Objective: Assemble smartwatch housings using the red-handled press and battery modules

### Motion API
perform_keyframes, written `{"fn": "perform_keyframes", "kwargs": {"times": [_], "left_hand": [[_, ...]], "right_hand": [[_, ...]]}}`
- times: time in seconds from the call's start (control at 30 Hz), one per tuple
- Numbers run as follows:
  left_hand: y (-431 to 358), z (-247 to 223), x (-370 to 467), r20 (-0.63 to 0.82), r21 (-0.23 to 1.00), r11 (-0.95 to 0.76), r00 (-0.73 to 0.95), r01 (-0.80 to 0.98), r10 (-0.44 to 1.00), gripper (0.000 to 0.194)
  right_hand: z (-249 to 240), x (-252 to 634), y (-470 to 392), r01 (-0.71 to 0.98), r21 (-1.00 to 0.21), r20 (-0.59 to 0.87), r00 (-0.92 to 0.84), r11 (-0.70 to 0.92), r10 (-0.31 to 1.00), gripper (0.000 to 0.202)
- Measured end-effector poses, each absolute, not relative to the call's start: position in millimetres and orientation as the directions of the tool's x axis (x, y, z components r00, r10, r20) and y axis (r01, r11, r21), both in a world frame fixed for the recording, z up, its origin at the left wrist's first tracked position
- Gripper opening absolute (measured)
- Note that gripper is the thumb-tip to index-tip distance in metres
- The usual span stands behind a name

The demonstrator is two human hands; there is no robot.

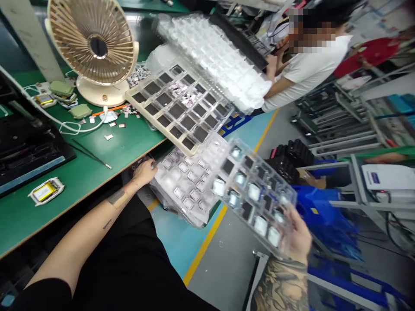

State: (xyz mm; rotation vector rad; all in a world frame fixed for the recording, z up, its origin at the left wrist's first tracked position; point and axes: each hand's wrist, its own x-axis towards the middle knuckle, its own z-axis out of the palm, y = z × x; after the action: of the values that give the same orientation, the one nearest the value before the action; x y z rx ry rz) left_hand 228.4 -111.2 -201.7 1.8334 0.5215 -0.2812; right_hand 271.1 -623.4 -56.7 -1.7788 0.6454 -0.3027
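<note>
My right hand (pixel 298 235) grips the near end of a clear plastic blister tray (pixel 259 196), held tilted over the floor. Some of its pockets hold pale square pieces, and others look dark. At the table's edge, my left hand (pixel 145 172) is closed on the corner of a stack of clear trays (pixel 189 183) below tabletop height; its fingertips are partly hidden. White-framed pieces sit in that stack's pockets. Above it, a cream-rimmed tray (pixel 181 108) with dark compartments juts past the table, small pinkish-white parts lying in its middle.
A beige fan (pixel 97 47) stands on the green table (pixel 129 149). Near it lie tweezers (pixel 92 153), green cases (pixel 81 111) and a white frame with a yellow battery (pixel 46 190). A co-worker (pixel 311 60) sits beyond stacked white trays (pixel 220 56). Metal racks (pixel 366 190) stand right.
</note>
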Motion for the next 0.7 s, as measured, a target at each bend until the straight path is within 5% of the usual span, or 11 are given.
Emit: {"fn": "perform_keyframes", "kwargs": {"times": [0.4, 0.7], "left_hand": [[-106, -216, 228, -0.348, 0.839, -0.400, 0.929, 0.369, 0.128, 0.040], [-113, -197, 195, -0.220, 0.850, -0.380, 0.901, 0.366, 0.374, 0.051]], "right_hand": [[-129, 308, -611, -0.273, -0.958, -0.279, 0.841, 0.082, -0.463, 0.077], [-166, 364, -531, -0.330, -0.944, -0.318, 0.884, 0.025, -0.342, 0.065]]}}
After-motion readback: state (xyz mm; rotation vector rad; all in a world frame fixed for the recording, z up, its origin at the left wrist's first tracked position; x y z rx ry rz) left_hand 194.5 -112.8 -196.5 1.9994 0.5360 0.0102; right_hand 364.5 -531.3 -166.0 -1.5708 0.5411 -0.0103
